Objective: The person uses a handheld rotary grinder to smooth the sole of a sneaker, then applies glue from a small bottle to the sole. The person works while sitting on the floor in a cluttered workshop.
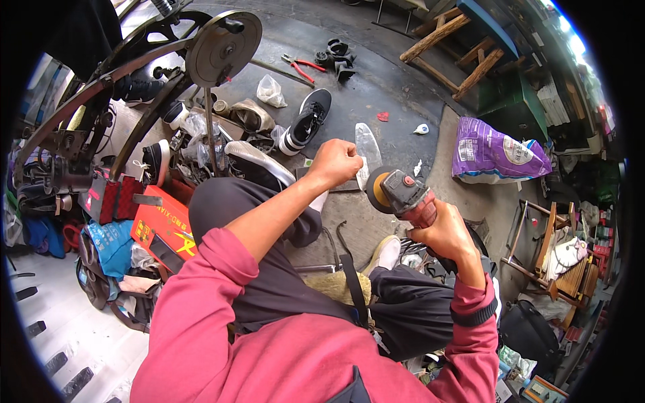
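My right hand point(449, 232) is wrapped round a red and dark grey angle grinder point(407, 193). The grinder's round, yellowish-brown disc points left. Close by the disc is the lower end of a pale, translucent shoe sole point(367, 142), long and upright in the picture. My left hand point(336, 163) is closed, its fingertips pinching the sole's left edge. Those fingertips are partly hidden. Whether disc and sole touch, I cannot tell. A black sneaker with a white sole point(307, 121) lies on the floor beyond my left hand.
At the left stands a metal machine with a large wheel point(225, 48). Red-handled pliers point(302, 66) and a clear plastic bag point(271, 91) lie ahead. A purple sack point(498, 153) is at the right, below a wooden stool point(463, 43). An orange box point(158, 232) sits left of my knee.
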`<state>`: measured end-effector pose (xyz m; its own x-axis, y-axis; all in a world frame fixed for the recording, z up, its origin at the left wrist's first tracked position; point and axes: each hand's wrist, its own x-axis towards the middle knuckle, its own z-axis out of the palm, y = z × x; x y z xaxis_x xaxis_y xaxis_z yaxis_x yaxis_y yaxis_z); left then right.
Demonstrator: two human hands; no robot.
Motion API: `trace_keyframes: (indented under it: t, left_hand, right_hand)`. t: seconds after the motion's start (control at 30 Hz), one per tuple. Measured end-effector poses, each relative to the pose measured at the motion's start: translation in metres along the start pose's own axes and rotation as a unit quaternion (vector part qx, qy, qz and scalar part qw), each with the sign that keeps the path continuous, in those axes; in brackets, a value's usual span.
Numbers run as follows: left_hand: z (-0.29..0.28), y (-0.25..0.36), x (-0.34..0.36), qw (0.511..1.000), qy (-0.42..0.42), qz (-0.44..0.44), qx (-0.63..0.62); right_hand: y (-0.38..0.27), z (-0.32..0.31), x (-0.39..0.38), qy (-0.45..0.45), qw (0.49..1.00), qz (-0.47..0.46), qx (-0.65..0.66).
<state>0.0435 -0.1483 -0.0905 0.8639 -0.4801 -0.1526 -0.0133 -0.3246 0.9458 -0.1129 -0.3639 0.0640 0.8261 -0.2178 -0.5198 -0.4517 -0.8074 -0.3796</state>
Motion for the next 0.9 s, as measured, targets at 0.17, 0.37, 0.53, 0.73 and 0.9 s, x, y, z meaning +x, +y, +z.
trace_keyframes:
  t: [0.17, 0.37, 0.53, 0.73, 0.9]
  left_hand:
    - [0.000, 0.001, -0.001, 1.000, 0.003, -0.015, -0.009]
    - [-0.001, 0.000, 0.000, 1.000, -0.001, -0.004, -0.005]
    - [0.000, 0.000, -0.001, 1.000, 0.006, 0.000, -0.013]
    - [-0.003, 0.002, -0.002, 1.000, -0.005, -0.001, -0.001]
    - [-0.003, 0.002, -0.001, 1.000, -0.013, -0.003, -0.009]
  right_hand:
    - [0.005, 0.003, 0.009, -0.018, 1.000, -0.013, 0.019]
    - [0.012, 0.004, -0.012, -0.027, 0.999, 0.017, 0.013]
    - [0.011, -0.003, -0.017, -0.041, 0.997, 0.017, 0.067]
    - [0.004, -0.007, 0.014, -0.030, 0.999, -0.017, 0.033]
    - [-0.005, -0.012, 0.024, -0.048, 0.999, -0.016, 0.011]
